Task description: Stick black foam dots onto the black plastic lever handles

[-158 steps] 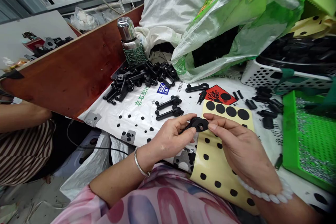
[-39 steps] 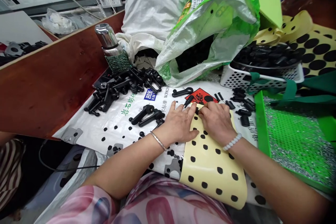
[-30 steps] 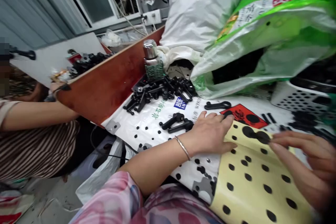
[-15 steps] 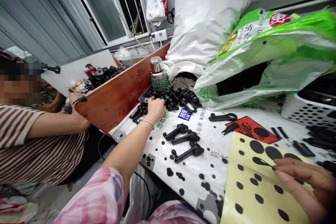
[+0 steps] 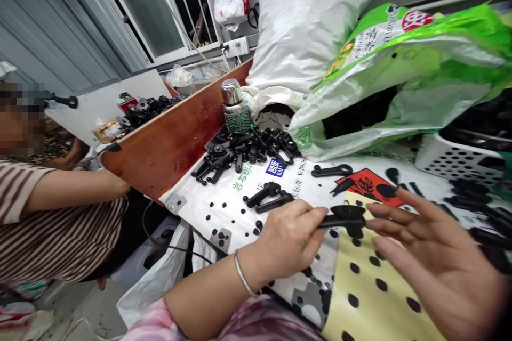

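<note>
White printed sheet (image 5: pixel 224 208), black lever handles (image 5: pixel 244 152), yellow dotted backing sheet (image 5: pixel 372 298)

You're in a cramped piecework workshop: heaps of black plastic lever handles (image 5: pixel 244 152), a sheet of black adhesive dots (image 5: pixel 372 277), bulging woven sacks (image 5: pixel 308 26), and a co-worker (image 5: pixel 60 224) beside a wooden board (image 5: pixel 160 144).

Counted were two hands: one left hand (image 5: pixel 290 240), holding one black lever handle (image 5: pixel 342 218), and one right hand (image 5: pixel 438 261), holding none. One printed plastic sheet (image 5: pixel 236 197) bore two loose handles (image 5: pixel 267 197) lying together and one single handle (image 5: pixel 332 170). Beyond lay one heap of handles (image 5: pixel 244 152), too tangled to count. Also listed were one steel flask (image 5: pixel 235 106), one white sack (image 5: pixel 308 21), one green-printed bag (image 5: pixel 384 80) and one perforated basket (image 5: pixel 456 160).
</note>
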### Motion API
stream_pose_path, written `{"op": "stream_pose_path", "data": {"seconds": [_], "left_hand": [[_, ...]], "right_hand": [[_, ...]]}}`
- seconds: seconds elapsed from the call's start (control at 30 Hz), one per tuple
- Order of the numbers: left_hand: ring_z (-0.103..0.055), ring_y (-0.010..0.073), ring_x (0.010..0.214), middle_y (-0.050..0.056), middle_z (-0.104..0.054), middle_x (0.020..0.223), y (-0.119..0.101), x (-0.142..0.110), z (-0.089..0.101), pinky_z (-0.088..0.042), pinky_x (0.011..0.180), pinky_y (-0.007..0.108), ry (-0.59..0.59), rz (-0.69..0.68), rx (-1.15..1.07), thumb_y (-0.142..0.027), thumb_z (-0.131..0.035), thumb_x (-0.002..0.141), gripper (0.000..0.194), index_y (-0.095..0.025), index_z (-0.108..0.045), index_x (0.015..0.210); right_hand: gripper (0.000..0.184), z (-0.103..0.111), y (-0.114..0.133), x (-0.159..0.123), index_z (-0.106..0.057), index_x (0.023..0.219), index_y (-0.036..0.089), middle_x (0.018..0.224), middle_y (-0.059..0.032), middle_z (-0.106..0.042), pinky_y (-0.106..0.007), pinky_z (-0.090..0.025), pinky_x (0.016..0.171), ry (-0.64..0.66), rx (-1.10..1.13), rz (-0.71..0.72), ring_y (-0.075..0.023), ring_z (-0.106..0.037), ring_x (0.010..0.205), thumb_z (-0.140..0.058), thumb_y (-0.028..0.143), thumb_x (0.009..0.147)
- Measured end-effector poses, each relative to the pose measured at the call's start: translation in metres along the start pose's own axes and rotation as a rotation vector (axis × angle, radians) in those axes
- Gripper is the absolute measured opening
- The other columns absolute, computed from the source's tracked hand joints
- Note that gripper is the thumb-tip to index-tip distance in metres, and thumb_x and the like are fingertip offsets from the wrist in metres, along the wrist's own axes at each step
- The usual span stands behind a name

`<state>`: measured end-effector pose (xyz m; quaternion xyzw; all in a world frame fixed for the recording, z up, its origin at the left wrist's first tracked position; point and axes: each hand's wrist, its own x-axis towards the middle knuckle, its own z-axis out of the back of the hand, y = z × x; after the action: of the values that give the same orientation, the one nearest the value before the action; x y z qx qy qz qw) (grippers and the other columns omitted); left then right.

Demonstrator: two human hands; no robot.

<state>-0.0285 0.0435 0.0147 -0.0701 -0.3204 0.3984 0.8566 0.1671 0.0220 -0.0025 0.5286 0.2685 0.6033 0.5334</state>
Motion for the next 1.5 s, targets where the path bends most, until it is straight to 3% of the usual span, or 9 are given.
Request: {"op": "stream_pose_path", "data": {"seconds": [0.07,0.17,0.37,0.5,0.7,1.1,1.23,1.33,1.5], "left_hand": [[-0.060,0.0205,0.080,0.013,-0.065,0.092,-0.011,-0.007,-0.008,-0.054,0.070,0.033,-0.002,-0.066,0.019,-0.021,-0.042,0.090,0.035,-0.008,-0.059,0.118],[-0.060,0.0221,0.084,0.014,-0.064,0.093,-0.019,-0.010,-0.012,-0.053,0.073,0.035,0.013,-0.003,-0.095,-0.021,-0.045,0.088,0.036,-0.010,-0.058,0.121],[-0.058,0.0132,0.072,0.007,-0.064,0.088,-0.027,-0.002,-0.003,-0.049,0.068,0.026,0.325,0.483,-1.089,-0.031,-0.064,0.081,0.050,-0.015,-0.055,0.127],[-0.054,0.0071,0.061,0.007,-0.064,0.096,-0.029,0.000,-0.004,-0.048,0.061,0.023,0.322,0.638,-1.421,-0.029,-0.075,0.072,0.058,-0.017,-0.057,0.125],[-0.053,0.0064,0.055,0.005,-0.062,0.087,-0.037,-0.005,-0.011,-0.046,0.051,0.020,0.280,0.668,-1.448,-0.028,-0.074,0.072,0.053,-0.016,-0.055,0.120],[-0.057,0.0079,0.059,0.002,-0.059,0.086,-0.047,-0.007,-0.026,-0.044,0.052,0.019,0.253,0.734,-1.425,-0.026,-0.072,0.072,0.049,-0.017,-0.047,0.112],[-0.059,0.0096,0.063,0.004,-0.063,0.087,-0.041,-0.005,-0.025,-0.044,0.056,0.020,0.232,0.789,-1.399,-0.023,-0.071,0.071,0.051,-0.016,-0.045,0.114],[-0.060,0.0120,0.072,0.007,-0.064,0.092,-0.038,-0.003,-0.026,-0.048,0.065,0.024,0.181,0.760,-1.355,-0.019,-0.068,0.072,0.049,-0.014,-0.049,0.117],[-0.060,0.0109,0.072,0.009,-0.064,0.100,-0.039,0.000,-0.027,-0.050,0.069,0.025,0.201,0.721,-1.271,-0.013,-0.059,0.076,0.048,-0.011,-0.051,0.123]], "right_hand": [[0.064,-0.004,0.008,-0.001,-0.043,0.132,0.033,0.109,-0.0118,-0.062,-0.046,-0.055,0.082,0.014,0.104,-0.082,-0.0299,-0.062,0.095,-0.069,0.045,0.075],[0.060,-0.004,0.012,-0.006,-0.045,0.131,0.029,0.109,-0.0089,-0.062,-0.045,-0.052,0.089,0.019,0.149,-0.089,-0.0265,-0.059,0.102,-0.069,0.039,0.078],[0.057,0.004,0.009,-0.024,-0.033,0.141,0.031,0.122,-0.0087,-0.058,-0.040,-0.047,0.096,0.193,0.226,0.047,-0.0216,-0.056,0.111,-0.058,0.027,0.090],[0.059,0.005,0.012,-0.031,-0.029,0.143,0.033,0.132,-0.0081,-0.052,-0.037,-0.044,0.099,0.207,0.248,0.117,-0.0203,-0.050,0.120,-0.055,0.020,0.091],[0.056,0.008,0.010,-0.036,-0.035,0.140,0.031,0.123,-0.0063,-0.057,-0.028,-0.048,0.094,0.135,0.314,0.063,-0.0162,-0.054,0.114,-0.058,0.021,0.090],[0.055,-0.004,0.003,-0.043,-0.044,0.132,0.031,0.111,-0.0043,-0.060,-0.033,-0.051,0.084,-0.075,0.265,-0.064,-0.0170,-0.059,0.095,-0.067,0.027,0.082],[0.019,0.015,0.012,-0.030,-0.065,0.095,0.027,0.098,-0.0030,-0.062,-0.034,-0.045,0.092,-0.311,0.123,-0.093,-0.0184,-0.058,0.096,-0.071,0.032,0.078],[0.020,0.031,0.025,-0.021,-0.067,0.078,0.026,0.098,-0.0039,-0.064,-0.038,-0.042,0.097,-0.307,0.207,-0.304,-0.0223,-0.058,0.102,-0.075,0.044,0.072],[0.050,0.042,0.043,-0.010,-0.072,0.089,0.024,0.099,-0.0107,-0.069,-0.044,-0.049,0.087,0.018,0.491,-0.820,-0.0310,-0.062,0.098,-0.085,0.051,0.049]]}}
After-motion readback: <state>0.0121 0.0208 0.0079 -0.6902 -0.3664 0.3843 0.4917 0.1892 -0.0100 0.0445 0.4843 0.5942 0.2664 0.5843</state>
